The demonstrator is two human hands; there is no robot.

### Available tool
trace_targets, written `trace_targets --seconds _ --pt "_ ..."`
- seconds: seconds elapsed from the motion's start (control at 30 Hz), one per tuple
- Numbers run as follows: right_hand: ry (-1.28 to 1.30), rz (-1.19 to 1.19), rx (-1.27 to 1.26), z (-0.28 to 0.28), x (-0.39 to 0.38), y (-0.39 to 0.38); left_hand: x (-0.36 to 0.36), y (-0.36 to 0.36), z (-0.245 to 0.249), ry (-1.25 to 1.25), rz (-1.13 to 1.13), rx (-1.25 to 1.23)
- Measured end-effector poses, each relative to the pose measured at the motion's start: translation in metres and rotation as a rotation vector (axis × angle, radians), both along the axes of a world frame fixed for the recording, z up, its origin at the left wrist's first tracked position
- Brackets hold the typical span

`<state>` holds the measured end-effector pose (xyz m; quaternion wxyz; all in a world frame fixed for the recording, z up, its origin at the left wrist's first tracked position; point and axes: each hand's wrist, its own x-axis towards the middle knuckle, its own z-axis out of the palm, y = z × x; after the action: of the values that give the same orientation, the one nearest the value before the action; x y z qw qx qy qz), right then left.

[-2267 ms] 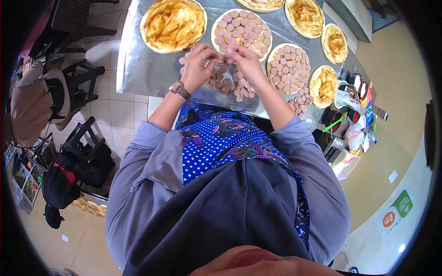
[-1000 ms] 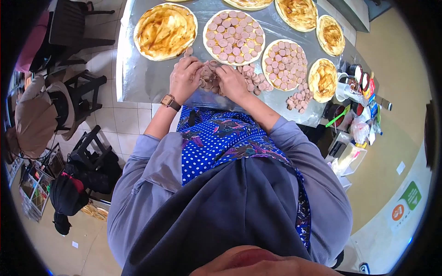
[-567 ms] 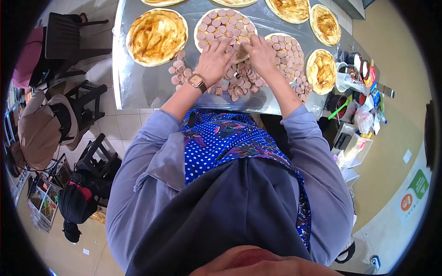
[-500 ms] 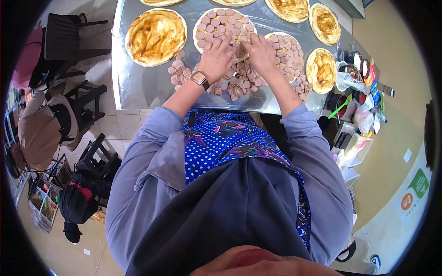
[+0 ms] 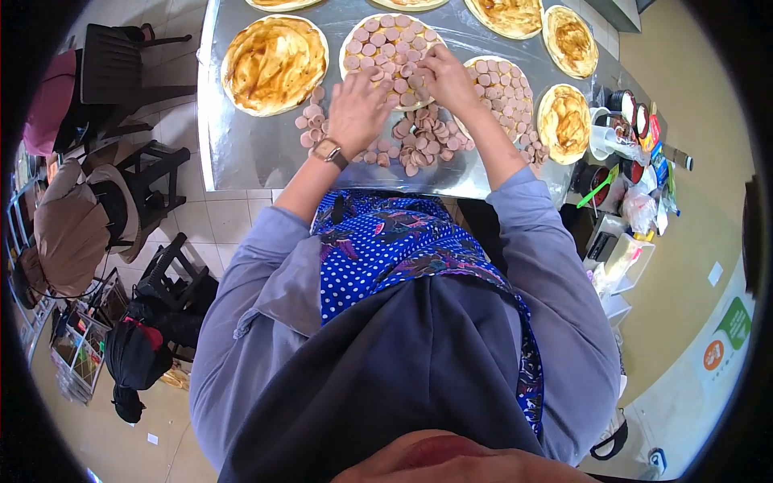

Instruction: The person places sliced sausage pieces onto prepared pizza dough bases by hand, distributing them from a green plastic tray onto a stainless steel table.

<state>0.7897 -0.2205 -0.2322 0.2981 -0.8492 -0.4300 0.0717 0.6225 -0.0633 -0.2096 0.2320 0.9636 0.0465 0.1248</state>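
A round dough base (image 5: 409, 103) covered with pink sausage slices (image 5: 385, 50) lies on the metal table in front of me. My left hand (image 5: 359, 109), with a watch on the wrist, is over its lower left edge. The fingers are curled downward, and what they hold, if anything, is hidden. Over the base's right side, my right hand (image 5: 448, 79) pinches at a sausage slice with its fingertips. Between my forearms, a loose pile of sausage slices (image 5: 423, 138) rests on the table. A second topped base (image 5: 501, 90) lies just right of my right hand.
Sauce-covered bases lie to the left (image 5: 274, 64), at the back and along the right (image 5: 563, 122). More slices are heaped by my left forearm (image 5: 312, 121). Jars, packets and a green-handled utensil (image 5: 596, 187) crowd the right side. Black stools (image 5: 153, 185) stand left.
My hands have moved apart from the base's near edge. The left has drawn back to the left, while the right has shifted up over the right side. More of the near rim shows.
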Motion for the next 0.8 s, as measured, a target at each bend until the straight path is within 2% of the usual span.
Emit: trace_targets --seconds 0.03,0.17,0.4,0.47,0.53,0.57,0.6,0.67,0.73,0.8 --pt "-0.069 0.013 -0.026 0.000 0.001 -0.002 -0.008 0.005 0.004 0.020 0.073 -0.013" --pt "-0.260 0.050 -0.180 -0.005 -0.001 -0.004 -0.044 0.026 -0.002 -0.003 0.115 -0.022" --pt "-0.262 0.059 -0.236 0.008 -0.006 -0.008 -0.068 0.034 -0.006 0.044 0.132 0.020" --pt "-0.114 -0.161 -0.013 0.025 -0.012 -0.027 -0.065 0.029 -0.001 0.037 0.104 -0.014" --pt "0.000 -0.333 0.012 0.039 -0.022 -0.064 -0.062 0.022 0.006 -0.047 0.035 -0.138" --pt "0.013 -0.387 -0.073 0.039 -0.029 -0.090 -0.063 0.018 0.008 -0.055 0.028 -0.141" --pt "0.027 -0.440 -0.159 0.032 -0.039 -0.117 -0.065 0.012 0.008 -0.071 -0.001 -0.211" --pt "0.217 -0.629 -0.186 0.008 -0.072 -0.167 -0.069 0.002 0.005 -0.093 -0.038 -0.287" --pt "0.225 -0.665 -0.132 -0.033 -0.098 -0.205 -0.070 -0.008 0.001 -0.038 -0.148 -0.339" --pt "0.375 -0.816 0.080 -0.054 -0.121 -0.201 -0.061 -0.019 0.005 -0.028 -0.222 -0.328"
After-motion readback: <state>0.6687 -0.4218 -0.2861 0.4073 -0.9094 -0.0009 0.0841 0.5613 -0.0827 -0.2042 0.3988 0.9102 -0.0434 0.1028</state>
